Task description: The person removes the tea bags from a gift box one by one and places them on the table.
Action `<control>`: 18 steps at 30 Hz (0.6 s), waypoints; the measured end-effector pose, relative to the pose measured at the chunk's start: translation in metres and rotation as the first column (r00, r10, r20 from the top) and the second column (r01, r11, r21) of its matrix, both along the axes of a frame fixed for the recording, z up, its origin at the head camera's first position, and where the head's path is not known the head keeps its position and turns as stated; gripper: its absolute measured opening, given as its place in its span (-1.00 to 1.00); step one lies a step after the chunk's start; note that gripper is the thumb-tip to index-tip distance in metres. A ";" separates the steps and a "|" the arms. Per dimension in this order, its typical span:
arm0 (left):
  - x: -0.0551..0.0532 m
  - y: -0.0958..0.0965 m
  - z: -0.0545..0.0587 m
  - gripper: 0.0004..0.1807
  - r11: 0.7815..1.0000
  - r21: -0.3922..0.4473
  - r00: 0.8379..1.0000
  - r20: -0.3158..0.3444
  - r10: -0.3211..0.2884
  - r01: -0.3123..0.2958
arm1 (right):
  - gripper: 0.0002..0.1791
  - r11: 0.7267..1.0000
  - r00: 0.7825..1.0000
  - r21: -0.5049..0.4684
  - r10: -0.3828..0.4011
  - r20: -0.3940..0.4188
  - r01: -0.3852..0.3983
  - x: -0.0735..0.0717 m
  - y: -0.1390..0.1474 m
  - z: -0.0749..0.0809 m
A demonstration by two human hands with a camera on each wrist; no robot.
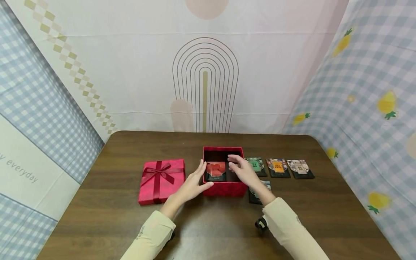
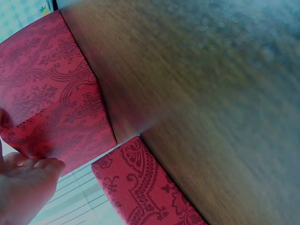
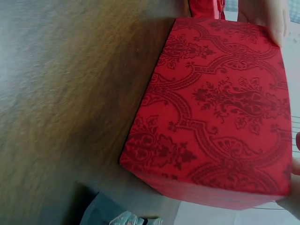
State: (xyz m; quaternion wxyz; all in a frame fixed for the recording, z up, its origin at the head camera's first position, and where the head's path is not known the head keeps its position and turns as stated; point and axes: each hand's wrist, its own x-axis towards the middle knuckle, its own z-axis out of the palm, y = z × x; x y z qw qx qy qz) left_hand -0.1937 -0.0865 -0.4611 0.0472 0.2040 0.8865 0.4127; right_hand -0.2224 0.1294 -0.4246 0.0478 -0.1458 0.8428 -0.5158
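A red patterned gift box (image 1: 224, 189) stands uncovered at mid-table. Inside it, on the left, lies a flat packet with a red label (image 1: 216, 171). My left hand (image 1: 191, 186) rests against the box's left side, its fingers fairly straight and its thumb at the front edge. Over the right part of the box reaches my right hand (image 1: 243, 169), fingers loosely bent, with nothing visible in its grasp. Its forearm partly covers a dark packet (image 1: 255, 196) on the table. In the right wrist view the box's front wall (image 3: 220, 98) hides the inside.
Left of the box lies its red lid (image 1: 172, 180) with a dark red bow. To the right, packets with a green label (image 1: 256, 165), an orange label (image 1: 278, 167) and a beige label (image 1: 300, 168) lie in a row. A hanging cloth (image 1: 139, 83) borders the table's back.
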 end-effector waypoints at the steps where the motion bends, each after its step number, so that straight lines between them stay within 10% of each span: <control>1: 0.000 0.000 0.000 -0.12 1.000 0.001 1.000 0.000 0.000 0.000 | -0.59 1.000 1.000 0.006 -0.007 0.013 0.007 -0.004 -0.001 -0.004; 14: 0.000 0.000 -0.001 -0.13 1.000 -0.002 1.000 -0.006 -0.007 0.007 | -0.56 0.988 0.982 0.151 0.003 0.191 -0.032 -0.033 -0.017 -0.018; 18: -0.001 0.000 0.000 -0.13 1.000 -0.003 1.000 -0.006 -0.005 0.005 | -0.59 0.974 0.992 0.227 -0.003 0.127 -0.026 -0.040 -0.020 -0.023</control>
